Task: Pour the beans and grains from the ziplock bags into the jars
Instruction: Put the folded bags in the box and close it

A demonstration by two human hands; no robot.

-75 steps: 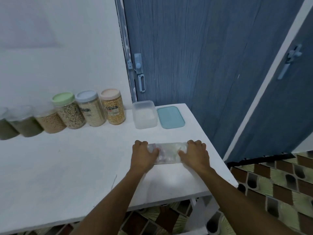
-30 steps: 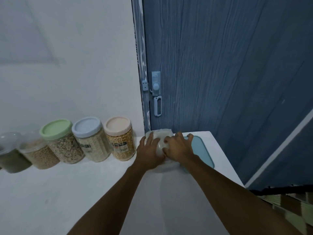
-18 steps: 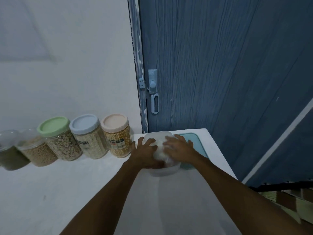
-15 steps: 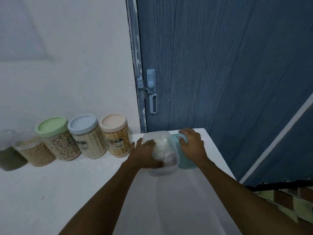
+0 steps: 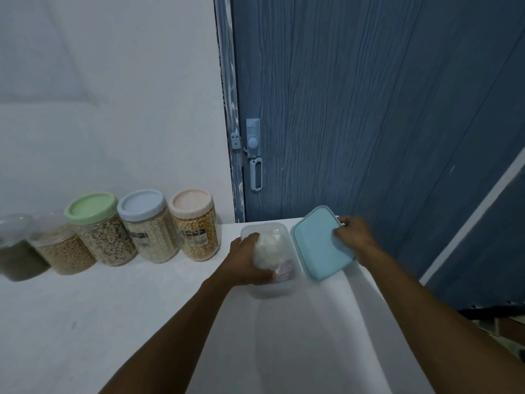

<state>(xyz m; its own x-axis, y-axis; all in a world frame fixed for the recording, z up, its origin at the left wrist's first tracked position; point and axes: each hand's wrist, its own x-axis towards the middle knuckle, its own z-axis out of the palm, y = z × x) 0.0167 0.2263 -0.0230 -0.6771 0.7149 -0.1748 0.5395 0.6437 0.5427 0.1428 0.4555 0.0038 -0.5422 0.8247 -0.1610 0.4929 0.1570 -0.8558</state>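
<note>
- Ziplock bag (image 5: 270, 251), a crumpled clear plastic one with pale white contents, sits stuffed inside the clear rectangular plastic container (image 5: 279, 288) near the far right corner of the white table (image 5: 142, 322); its long axis runs from the near edge toward the wall, and which end is the seal I cannot tell.
- Left hand (image 5: 247, 263) is curled over the bag and the container's left rim, pressing the bag down.
- Right hand (image 5: 355, 240) grips the far right edge of the flat light-blue rectangular lid (image 5: 319, 243), fingers closed on it; the lid is tilted, lifted off the table, just beside the container's right side.
- Along the wall stands a row of clear jars: one with a peach lid (image 5: 193, 224) holding yellow kernels, one with a blue lid (image 5: 147, 226) holding pale grains, one with a green lid (image 5: 99, 228) holding speckled beans.
- Further left, two jars with clear lids hold tan beans (image 5: 62, 245) and a dark green filling (image 5: 17, 254).
</note>
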